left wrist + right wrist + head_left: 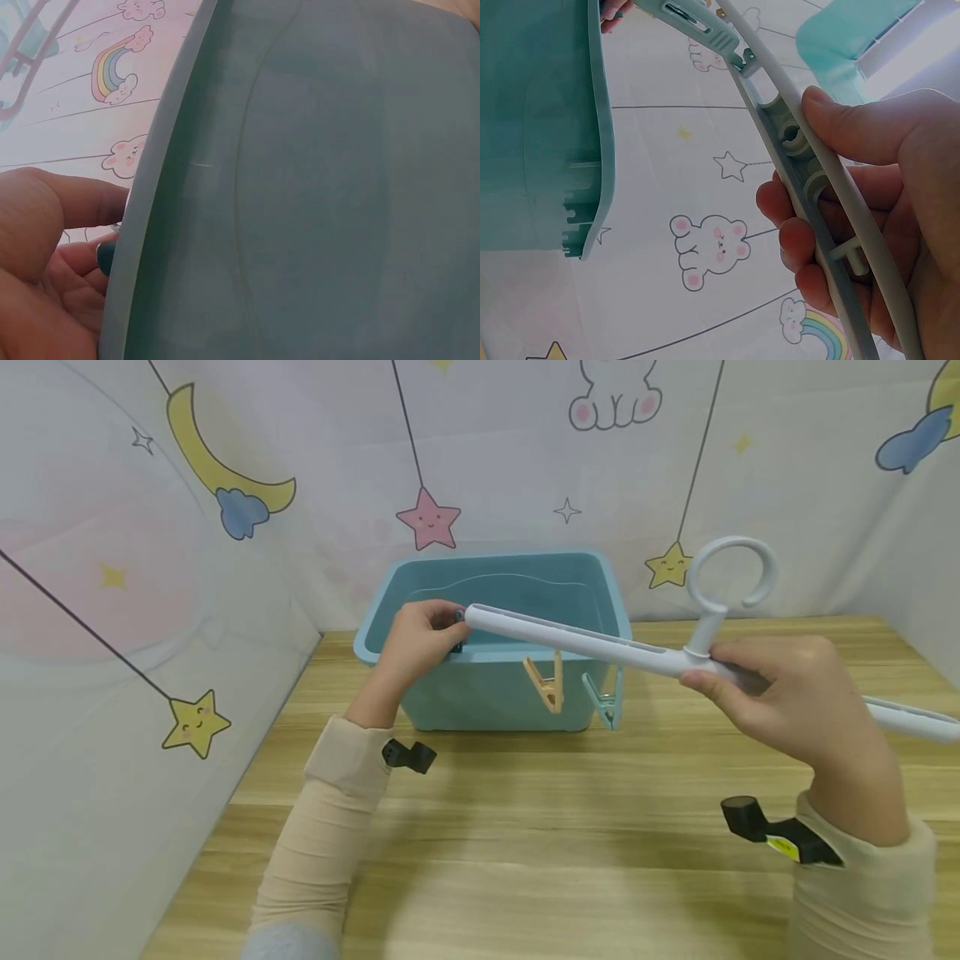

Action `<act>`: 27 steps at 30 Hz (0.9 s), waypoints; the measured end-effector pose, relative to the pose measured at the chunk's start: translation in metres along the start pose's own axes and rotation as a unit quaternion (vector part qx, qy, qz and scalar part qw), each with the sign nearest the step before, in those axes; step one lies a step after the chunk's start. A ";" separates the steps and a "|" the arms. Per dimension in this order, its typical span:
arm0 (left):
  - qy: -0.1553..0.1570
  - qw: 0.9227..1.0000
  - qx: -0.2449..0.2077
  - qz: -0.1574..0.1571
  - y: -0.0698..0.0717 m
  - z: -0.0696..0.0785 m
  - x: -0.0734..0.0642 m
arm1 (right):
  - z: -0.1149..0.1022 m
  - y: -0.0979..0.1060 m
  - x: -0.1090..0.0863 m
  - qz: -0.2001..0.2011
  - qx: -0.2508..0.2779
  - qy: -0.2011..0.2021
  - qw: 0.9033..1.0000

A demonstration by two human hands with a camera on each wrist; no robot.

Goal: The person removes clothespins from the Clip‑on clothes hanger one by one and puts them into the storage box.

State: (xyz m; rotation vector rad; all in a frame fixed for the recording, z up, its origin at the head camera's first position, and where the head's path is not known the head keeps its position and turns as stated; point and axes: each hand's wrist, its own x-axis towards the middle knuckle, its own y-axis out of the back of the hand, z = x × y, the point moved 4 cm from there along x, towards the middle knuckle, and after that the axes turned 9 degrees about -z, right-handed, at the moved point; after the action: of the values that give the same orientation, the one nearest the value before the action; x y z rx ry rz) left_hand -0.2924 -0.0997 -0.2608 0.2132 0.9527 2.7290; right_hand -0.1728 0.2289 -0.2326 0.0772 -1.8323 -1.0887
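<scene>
My right hand point(795, 693) grips a white clip hanger point(577, 639) near its middle, just beside the base of its round hook point(772, 568). The bar slants up to the left over the front rim of a teal plastic bin point(495, 693). At the bar's left end, my left hand point(423, 635) pinches a dark green clothespin point(458, 639) between thumb and fingers. In the left wrist view, a bit of that clothespin point(106, 257) shows by the bin's wall. An orange clothespin point(546, 685) and a light teal clothespin point(604, 697) hang under the bar.
The bin stands on a wood-grain table point(525, 843), close to a white cloth backdrop point(510, 443) printed with stars and moons. Cloth also rises along the left side. A black camera point(408, 756) is strapped at the left wrist, another point(780, 831) at the right.
</scene>
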 end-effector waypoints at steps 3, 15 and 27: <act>0.004 1.000 -0.005 -0.003 0.000 -0.001 0.000 | 0.000 0.000 0.000 -0.004 0.002 0.002 1.000; -0.009 0.999 -0.038 -0.002 0.002 0.000 -0.003 | 0.000 0.001 0.000 -0.020 0.000 -0.001 1.000; -0.079 0.988 -0.121 0.046 0.004 -0.003 -0.014 | -0.003 0.003 0.001 -0.021 -0.004 -0.013 1.000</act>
State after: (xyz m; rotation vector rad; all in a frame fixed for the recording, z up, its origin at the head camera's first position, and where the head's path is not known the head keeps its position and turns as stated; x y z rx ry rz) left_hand -0.2804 -0.1084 -0.2614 0.4281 0.5768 2.8277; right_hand -0.1695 0.2280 -0.2298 0.0989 -1.8564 -1.1301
